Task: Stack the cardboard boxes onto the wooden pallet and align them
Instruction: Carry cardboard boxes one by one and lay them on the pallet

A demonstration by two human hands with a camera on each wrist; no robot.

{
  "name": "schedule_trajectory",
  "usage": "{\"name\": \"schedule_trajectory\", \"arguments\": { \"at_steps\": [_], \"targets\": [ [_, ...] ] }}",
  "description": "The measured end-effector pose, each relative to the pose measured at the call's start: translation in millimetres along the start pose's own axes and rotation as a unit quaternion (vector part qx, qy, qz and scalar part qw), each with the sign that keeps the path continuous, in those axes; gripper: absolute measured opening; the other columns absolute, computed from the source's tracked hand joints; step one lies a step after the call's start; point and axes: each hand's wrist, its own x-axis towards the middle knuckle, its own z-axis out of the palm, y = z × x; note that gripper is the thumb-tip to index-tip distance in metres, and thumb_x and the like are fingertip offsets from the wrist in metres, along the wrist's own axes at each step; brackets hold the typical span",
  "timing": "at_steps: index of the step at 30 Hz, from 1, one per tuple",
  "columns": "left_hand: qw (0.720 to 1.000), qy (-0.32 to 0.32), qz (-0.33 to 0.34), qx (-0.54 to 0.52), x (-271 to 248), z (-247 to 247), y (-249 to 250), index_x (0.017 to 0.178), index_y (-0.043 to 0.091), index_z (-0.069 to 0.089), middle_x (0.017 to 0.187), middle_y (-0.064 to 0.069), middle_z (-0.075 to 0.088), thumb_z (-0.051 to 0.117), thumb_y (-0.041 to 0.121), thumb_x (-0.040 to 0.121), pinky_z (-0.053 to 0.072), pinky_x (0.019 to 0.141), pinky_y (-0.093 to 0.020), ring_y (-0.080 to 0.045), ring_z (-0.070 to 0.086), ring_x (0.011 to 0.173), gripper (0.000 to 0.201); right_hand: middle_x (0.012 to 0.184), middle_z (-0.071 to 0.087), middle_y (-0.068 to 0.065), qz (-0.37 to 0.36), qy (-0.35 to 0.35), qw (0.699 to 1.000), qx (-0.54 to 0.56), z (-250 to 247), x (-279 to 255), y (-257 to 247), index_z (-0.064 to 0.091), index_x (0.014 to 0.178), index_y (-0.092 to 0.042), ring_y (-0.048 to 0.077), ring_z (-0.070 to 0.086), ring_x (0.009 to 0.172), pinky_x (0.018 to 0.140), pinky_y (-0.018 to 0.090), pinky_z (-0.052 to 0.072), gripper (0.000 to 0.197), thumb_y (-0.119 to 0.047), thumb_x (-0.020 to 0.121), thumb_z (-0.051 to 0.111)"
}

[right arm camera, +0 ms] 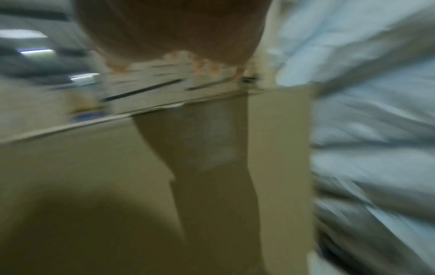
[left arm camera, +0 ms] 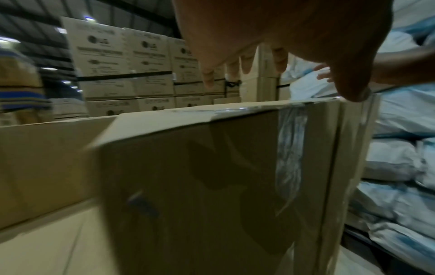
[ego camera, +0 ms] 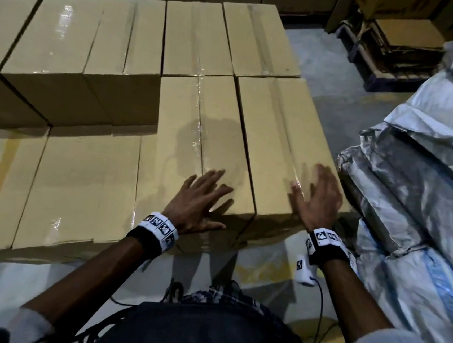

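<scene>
Head view, wrists: banded forearms reach from the person's lap toward the stack.
Head view, left hand (ego camera: 199, 200): fingers spread flat on the near end of the middle box (ego camera: 203, 141), holding nothing.
Head view, right hand (ego camera: 317, 198): fingers straight and splayed over the near end of the right box (ego camera: 286, 146), gripping nothing; blur hides whether it touches.
Head view, boxes: both lie side by side in the upper layer, a thin dark seam between them; the pallet is hidden underneath.
Head view, risk: the right box sits at the stack's edge beside the wrapped bundles (ego camera: 417, 189), so an uneven shove may skew it outward or widen the seam.
Left wrist view: the thumb hangs just above the box's top edge; glossy tape (left arm camera: 290, 148) looks slippery, so a flat palm may slide.
Right wrist view: too blurred to judge contact.
</scene>
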Motion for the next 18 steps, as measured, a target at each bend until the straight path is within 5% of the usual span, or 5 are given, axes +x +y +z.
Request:
{"name": "schedule_trajectory", "arguments": {
  "at_steps": [4, 7, 14, 18],
  "targets": [
    [0.997, -0.048, 0.054, 0.028, 49, 14, 20, 0.162, 0.034, 0.022, 0.174, -0.005, 0.006, 0.055, 0.086, 0.08, 0.014, 0.125, -0.056, -0.029, 0.008, 0.16, 0.102, 0.154, 0.048, 0.011, 0.2, 0.085, 0.973, 0.075, -18, 16, 41, 0.041, 0.153, -0.021, 0.034, 0.046, 0.141, 0.113, 0.055, 0.04, 0.089, -0.08, 0.087, 0.051],
    [0.998, -0.058, 0.034, 0.018, 69, 20, 32, 0.162, 0.033, 0.023, 0.173, -0.005, 0.01, 0.05, 0.09, 0.078, 0.017, 0.124, -0.06, -0.031, 0.013, 0.159, 0.105, 0.15, 0.054, 0.014, 0.281, 0.007, 0.954, 0.1, -30, 24, 45, 0.05, 0.15, -0.018, 0.037, 0.051, 0.136, 0.11, 0.041, 0.04, 0.069, -0.062, 0.098, 0.056],
    [0.999, -0.022, 0.016, 0.047, 75, 42, 36, 0.161, 0.037, 0.03, 0.173, -0.002, 0.013, 0.039, 0.092, 0.085, 0.017, 0.124, -0.06, -0.028, 0.014, 0.159, 0.094, 0.135, 0.065, 0.018, 0.249, 0.014, 0.966, 0.067, -24, 24, 51, 0.066, 0.136, -0.017, 0.041, 0.059, 0.125, 0.102, 0.043, 0.047, 0.064, -0.066, 0.097, 0.054],
    [0.999, -0.01, 0.015, 0.047, 76, 43, 39, 0.157, 0.036, 0.04, 0.171, -0.002, 0.021, 0.042, 0.091, 0.085, 0.019, 0.123, -0.06, -0.028, 0.018, 0.158, 0.09, 0.121, 0.073, 0.015, 0.229, 0.02, 0.971, 0.066, -14, 24, 68, 0.07, 0.129, -0.02, 0.039, 0.067, 0.113, 0.096, 0.049, 0.055, 0.083, -0.087, 0.085, 0.047]
  ]
}}
